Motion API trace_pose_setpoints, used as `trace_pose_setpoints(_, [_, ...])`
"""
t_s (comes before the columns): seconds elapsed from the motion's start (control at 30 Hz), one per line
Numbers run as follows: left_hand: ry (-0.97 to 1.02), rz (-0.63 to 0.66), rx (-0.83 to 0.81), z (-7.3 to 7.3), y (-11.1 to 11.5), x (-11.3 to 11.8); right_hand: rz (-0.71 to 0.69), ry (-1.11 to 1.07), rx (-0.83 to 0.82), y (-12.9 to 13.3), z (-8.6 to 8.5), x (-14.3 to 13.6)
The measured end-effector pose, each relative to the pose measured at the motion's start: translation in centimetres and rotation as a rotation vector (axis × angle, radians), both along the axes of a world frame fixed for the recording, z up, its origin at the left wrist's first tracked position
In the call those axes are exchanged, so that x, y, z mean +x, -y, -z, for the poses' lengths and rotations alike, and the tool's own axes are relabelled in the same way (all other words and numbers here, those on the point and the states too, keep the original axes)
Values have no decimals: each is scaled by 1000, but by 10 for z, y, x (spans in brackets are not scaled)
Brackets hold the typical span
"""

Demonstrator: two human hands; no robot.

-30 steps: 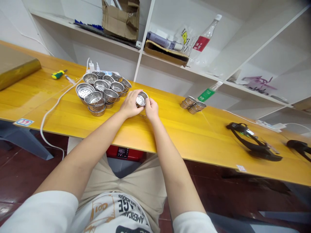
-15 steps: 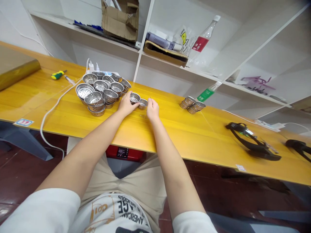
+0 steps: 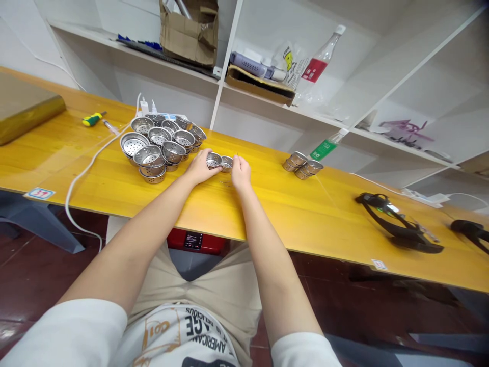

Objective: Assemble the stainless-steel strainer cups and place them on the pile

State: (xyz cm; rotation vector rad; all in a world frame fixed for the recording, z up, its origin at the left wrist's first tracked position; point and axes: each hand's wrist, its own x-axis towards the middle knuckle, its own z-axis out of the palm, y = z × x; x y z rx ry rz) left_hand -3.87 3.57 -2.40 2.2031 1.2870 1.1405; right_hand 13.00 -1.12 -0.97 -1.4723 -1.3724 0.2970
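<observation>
My left hand [image 3: 200, 168] is curled around the side of a small perforated metal cup [image 3: 214, 161], thumb at its near side. Close against this cup on the right stands a smaller perforated metal cup [image 3: 226, 164]. My right hand [image 3: 240, 172] is closed in a pinch beside the smaller cup. A thin dark tip pokes up above its fingers, too small to name. On the table just below the cups lie a few thin, wire-like bits [image 3: 225, 182]. Many similar cups, some of them stacked [image 3: 148, 157], crowd the table left of my left hand.
Two short stacks of metal cups [image 3: 299, 164] stand to the right, beside a green-labelled bottle [image 3: 325, 147]. A white cable [image 3: 82, 173] crosses the table at left, near a screwdriver [image 3: 92, 119]. Black headgear [image 3: 401, 224] lies far right. White shelving [image 3: 225, 56] rises behind.
The cup at my left hand has moved slightly down and to the right. My left fingers have shifted with it, while my right hand stays nearly in place.
</observation>
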Motion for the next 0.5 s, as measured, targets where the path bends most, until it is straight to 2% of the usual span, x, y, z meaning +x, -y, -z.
trace_pose_setpoints(0.3, [-32, -71, 7, -2, 0, -1, 108, 113, -138, -3, -3, 9])
trace_pose_setpoints(0.5, [-25, -123, 9, -3, 1, -2, 160, 292, -265, 3, -8, 19])
